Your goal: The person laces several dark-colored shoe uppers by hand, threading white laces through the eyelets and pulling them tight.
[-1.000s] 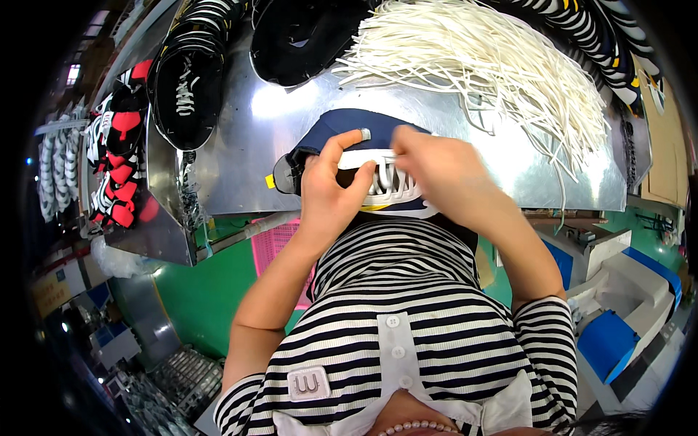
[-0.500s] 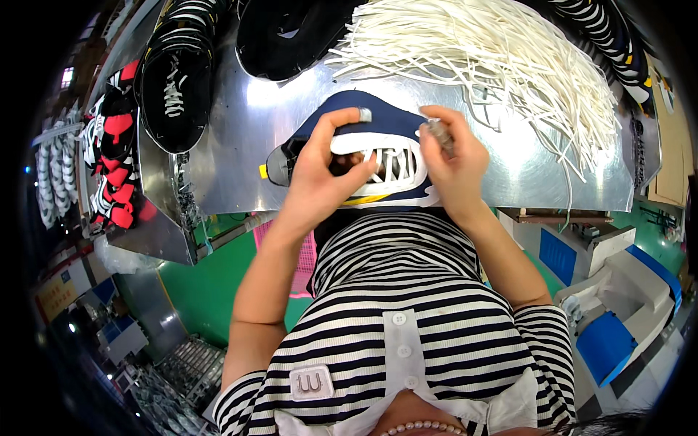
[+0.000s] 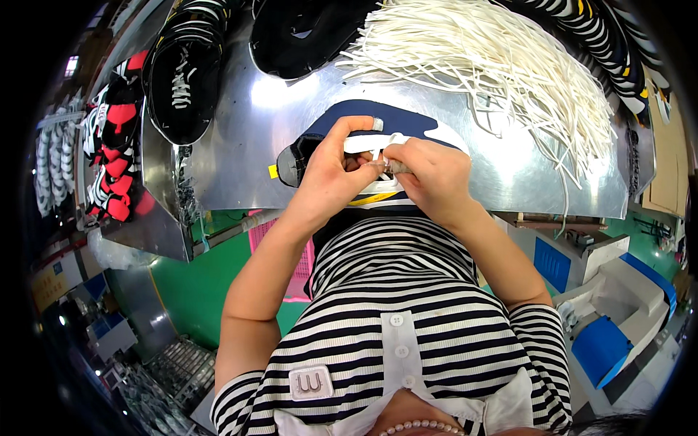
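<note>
A navy shoe upper [image 3: 398, 113] with white panels and a yellow stripe lies on its side at the near edge of the metal table. My left hand [image 3: 327, 173] is closed around its opening, thumb inside near the eyelets and taped index finger on the navy side. Bent in over the lacing, my right hand [image 3: 438, 174] pinches at a white shoelace [image 3: 376, 154] close to my left thumb tip. Its fingers, also taped, cover most of the criss-crossed lacing, so the exact grip on the lace is partly hidden.
A big heap of loose white laces [image 3: 487, 73] spreads over the far right of the metal table [image 3: 240, 171]. Stacked black shoe uppers [image 3: 182, 98] stand far left, with another black upper [image 3: 302, 43] beside them. Red, black and white pieces [image 3: 118, 156] hang past the left edge.
My right hand has moved left from the toe end onto the lacing, its fingertips now meeting my left thumb. My left hand keeps its hold on the shoe upper.
</note>
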Demonstrator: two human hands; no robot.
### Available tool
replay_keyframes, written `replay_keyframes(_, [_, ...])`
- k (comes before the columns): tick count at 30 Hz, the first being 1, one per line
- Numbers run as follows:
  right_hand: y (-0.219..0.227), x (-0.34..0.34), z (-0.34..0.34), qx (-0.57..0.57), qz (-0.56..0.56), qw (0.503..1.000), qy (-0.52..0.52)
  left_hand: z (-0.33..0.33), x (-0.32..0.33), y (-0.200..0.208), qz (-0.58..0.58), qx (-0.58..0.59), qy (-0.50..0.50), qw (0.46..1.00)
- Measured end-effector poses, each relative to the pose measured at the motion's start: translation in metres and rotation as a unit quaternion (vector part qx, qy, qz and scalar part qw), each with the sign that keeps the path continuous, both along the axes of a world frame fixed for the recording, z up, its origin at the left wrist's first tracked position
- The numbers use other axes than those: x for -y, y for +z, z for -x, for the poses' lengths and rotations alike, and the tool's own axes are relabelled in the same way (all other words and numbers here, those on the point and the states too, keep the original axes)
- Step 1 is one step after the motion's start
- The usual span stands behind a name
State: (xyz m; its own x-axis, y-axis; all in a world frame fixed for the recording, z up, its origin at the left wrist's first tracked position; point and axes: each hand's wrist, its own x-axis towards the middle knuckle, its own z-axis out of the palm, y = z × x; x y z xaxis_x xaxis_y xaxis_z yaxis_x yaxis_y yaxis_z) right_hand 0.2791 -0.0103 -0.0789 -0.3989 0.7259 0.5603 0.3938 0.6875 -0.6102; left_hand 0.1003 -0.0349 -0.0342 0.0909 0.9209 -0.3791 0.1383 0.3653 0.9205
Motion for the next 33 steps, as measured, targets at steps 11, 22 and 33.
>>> replay_keyframes(11, [0.005, 0.032, -0.015, -0.107, 0.075, 0.985, 0.114, -0.003, -0.017, -0.003, -0.024, 0.011, 0.045, 0.999])
replay_keyframes(22, [0.024, 0.038, -0.034, -0.11, 0.528, 0.842, -0.009, 0.007, 0.038, 0.019, -0.277, -0.35, -0.124, 0.886])
replay_keyframes(33, [0.013, 0.032, 0.012, -0.311, 0.503, 0.806, -0.032, 0.006, 0.03, 0.008, -0.251, -0.287, -0.097, 0.919])
